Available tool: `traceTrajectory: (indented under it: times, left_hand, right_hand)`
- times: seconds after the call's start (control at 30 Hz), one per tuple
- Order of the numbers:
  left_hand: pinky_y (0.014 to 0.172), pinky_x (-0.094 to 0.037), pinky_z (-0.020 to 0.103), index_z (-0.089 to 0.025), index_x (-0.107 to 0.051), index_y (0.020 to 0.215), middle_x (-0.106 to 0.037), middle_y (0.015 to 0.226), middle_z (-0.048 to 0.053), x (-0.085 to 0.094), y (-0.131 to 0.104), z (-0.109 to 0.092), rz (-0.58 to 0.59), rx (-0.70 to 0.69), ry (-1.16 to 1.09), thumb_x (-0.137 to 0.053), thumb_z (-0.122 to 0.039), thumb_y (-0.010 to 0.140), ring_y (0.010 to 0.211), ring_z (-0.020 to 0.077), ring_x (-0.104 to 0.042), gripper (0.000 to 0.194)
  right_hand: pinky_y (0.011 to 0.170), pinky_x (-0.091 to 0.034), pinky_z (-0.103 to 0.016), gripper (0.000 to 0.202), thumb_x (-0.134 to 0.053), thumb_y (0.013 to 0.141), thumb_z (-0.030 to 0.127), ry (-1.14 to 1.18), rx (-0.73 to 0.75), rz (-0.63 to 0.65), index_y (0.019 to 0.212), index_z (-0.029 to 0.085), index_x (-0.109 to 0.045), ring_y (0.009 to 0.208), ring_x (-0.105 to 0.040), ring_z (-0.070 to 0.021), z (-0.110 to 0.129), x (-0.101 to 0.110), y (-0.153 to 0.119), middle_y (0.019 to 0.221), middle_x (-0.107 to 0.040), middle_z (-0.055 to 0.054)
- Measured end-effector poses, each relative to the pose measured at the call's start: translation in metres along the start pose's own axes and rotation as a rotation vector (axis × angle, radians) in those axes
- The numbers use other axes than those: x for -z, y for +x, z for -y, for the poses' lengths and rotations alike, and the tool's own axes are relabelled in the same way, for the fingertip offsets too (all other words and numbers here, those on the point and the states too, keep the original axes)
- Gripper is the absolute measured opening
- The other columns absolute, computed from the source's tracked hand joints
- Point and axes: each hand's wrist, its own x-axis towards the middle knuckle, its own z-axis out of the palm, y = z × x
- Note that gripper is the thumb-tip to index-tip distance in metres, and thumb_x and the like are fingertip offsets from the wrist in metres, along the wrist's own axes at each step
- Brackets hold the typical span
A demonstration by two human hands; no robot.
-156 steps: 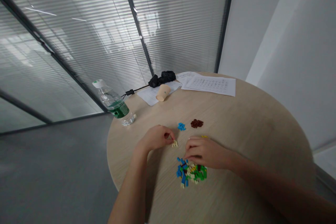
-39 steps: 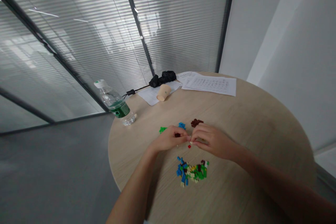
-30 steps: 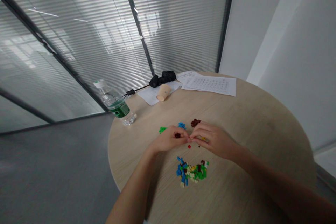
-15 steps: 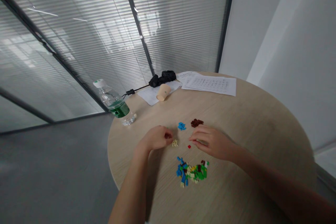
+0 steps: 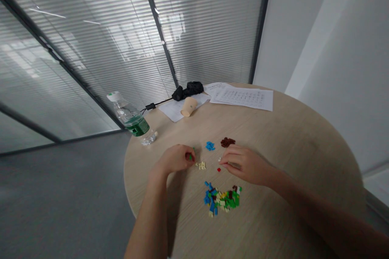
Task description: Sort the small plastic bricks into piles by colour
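My left hand (image 5: pixel 178 158) is curled at the left of a small cream brick pile (image 5: pixel 202 165), with green bits (image 5: pixel 191 156) showing at its fingers; whether it grips them is unclear. To the right, my right hand (image 5: pixel 240 162) has its thumb and fingertips pressed together near a tiny white piece (image 5: pixel 219 159). A red piece (image 5: pixel 219 169) lies just below those fingertips. Behind the hands are a blue pile (image 5: pixel 210 146) and a dark brown pile (image 5: pixel 227 142). Closer to me is a mixed heap (image 5: pixel 223 198) of blue, green, cream, yellow and brown bricks.
A clear bottle with a green label (image 5: pixel 139 126) stands at the left edge of the round table (image 5: pixel 291 137). Farther back are a paper cup (image 5: pixel 189 106) on its side, a black bundle (image 5: pixel 188 90) with a cord, and printed sheets (image 5: pixel 246 98).
My left hand has shifted slightly left, uncovering more of the cream pile and green bits by its fingers. The tiny white piece now shows at my right fingertips.
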Motion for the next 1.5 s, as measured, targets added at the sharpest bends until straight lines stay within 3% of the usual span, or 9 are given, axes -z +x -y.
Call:
traceTrajectory:
  times: [0.17, 0.47, 0.63, 0.8, 1.03, 1.33, 1.5]
  left_hand:
    - [0.052, -0.031, 0.02, -0.023, -0.069, 0.076, -0.063, 0.068, -0.001, -0.002, 0.002, -0.002, 0.043, -0.009, 0.008, -0.053, -0.023, 0.065, 0.059, 0.0116, -0.052, 0.02]
    - [0.052, -0.03, 0.019, -0.022, -0.07, 0.079, -0.062, 0.065, -0.002, -0.008, 0.006, -0.002, 0.066, -0.073, -0.084, -0.054, -0.027, 0.069, 0.058, 0.0101, -0.051, 0.02]
    - [0.057, -0.035, 0.019, -0.019, -0.068, 0.08, -0.063, 0.071, -0.001, -0.007, 0.007, -0.002, -0.037, -0.118, -0.117, -0.052, -0.023, 0.071, 0.062, 0.0105, -0.052, 0.019]
    - [0.069, -0.04, 0.021, -0.019, -0.066, 0.079, -0.063, 0.083, 0.001, -0.008, 0.009, -0.012, -0.128, -0.291, -0.156, -0.05, -0.015, 0.075, 0.074, 0.0114, -0.055, 0.017]
    - [0.069, -0.04, 0.02, -0.019, -0.068, 0.08, -0.063, 0.086, 0.0, -0.017, 0.015, -0.025, -0.046, -0.391, -0.159, -0.053, -0.015, 0.075, 0.075, 0.0106, -0.055, 0.017]
    - [0.062, -0.038, 0.019, -0.018, -0.067, 0.071, -0.061, 0.073, -0.002, -0.016, 0.014, -0.025, 0.005, -0.354, -0.148, -0.054, -0.013, 0.069, 0.066, 0.0095, -0.053, 0.014]
    - [0.066, -0.039, 0.02, -0.018, -0.067, 0.074, -0.062, 0.077, -0.001, -0.015, 0.014, -0.026, -0.042, -0.364, -0.113, -0.055, -0.014, 0.07, 0.072, 0.0113, -0.054, 0.013]
  right_hand:
    - [0.077, -0.043, -0.028, 0.011, -0.053, 0.082, 0.016, -0.002, -0.002, 0.028, 0.08, 0.017, -0.064, 0.08, -0.057, -0.0145, 0.002, 0.002, 0.001, 0.082, -0.065, -0.005]
    - [0.073, -0.041, -0.026, 0.011, -0.055, 0.08, 0.017, 0.053, 0.018, 0.272, 0.077, 0.017, -0.066, 0.078, -0.057, -0.0144, 0.005, 0.0, 0.0, 0.077, -0.065, -0.003]
    - [0.069, -0.042, -0.023, 0.012, -0.056, 0.073, 0.012, 0.101, -0.048, 0.361, 0.075, 0.017, -0.067, 0.072, -0.059, -0.013, 0.004, 0.013, -0.002, 0.075, -0.066, -0.002]
    - [0.062, -0.041, -0.023, 0.012, -0.057, 0.069, 0.012, 0.107, -0.067, 0.441, 0.069, 0.019, -0.067, 0.062, -0.056, -0.0117, 0.004, 0.017, -0.004, 0.065, -0.064, 0.001]
    - [0.06, -0.039, -0.023, 0.011, -0.057, 0.067, 0.013, 0.067, -0.118, 0.485, 0.066, 0.019, -0.066, 0.061, -0.056, -0.0121, 0.008, 0.013, -0.003, 0.064, -0.064, 0.001]
    - [0.06, -0.038, -0.022, 0.011, -0.054, 0.066, 0.012, 0.046, -0.109, 0.468, 0.063, 0.018, -0.062, 0.058, -0.052, -0.011, 0.01, 0.012, -0.004, 0.061, -0.061, 0.001]
    - [0.057, -0.036, -0.022, 0.011, -0.054, 0.065, 0.01, 0.015, -0.11, 0.471, 0.06, 0.018, -0.059, 0.057, -0.051, -0.0105, 0.01, 0.008, -0.005, 0.06, -0.059, 0.002]
